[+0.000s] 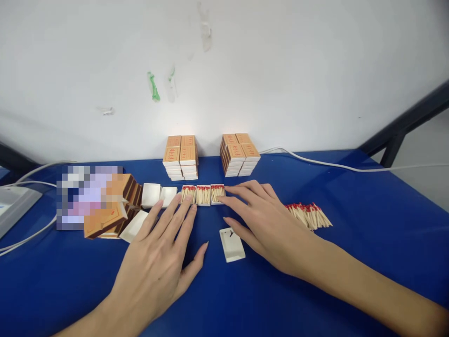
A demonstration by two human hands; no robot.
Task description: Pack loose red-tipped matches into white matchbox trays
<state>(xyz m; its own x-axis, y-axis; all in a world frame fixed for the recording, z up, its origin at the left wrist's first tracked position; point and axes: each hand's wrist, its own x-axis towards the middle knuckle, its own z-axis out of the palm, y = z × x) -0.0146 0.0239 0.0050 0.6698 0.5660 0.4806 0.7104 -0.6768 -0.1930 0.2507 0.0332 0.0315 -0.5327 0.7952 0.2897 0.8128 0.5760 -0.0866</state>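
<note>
Three matchbox trays filled with red-tipped matches stand in a row: a left one, a middle one and a right one. My left hand is open, its fingers spread over the left filled tray and the empty white trays beside it. At the other end of the row, my right hand is open too, its fingertips at the right filled tray. Below that hand lies a single white tray with a dark mark inside. Loose matches are heaped beyond my right wrist.
Two stacks of closed matchboxes, a left stack and a right stack, stand near the wall. Matchbox sleeves are piled at the left by a blurred-out patch. A white cable runs along the back of the blue table.
</note>
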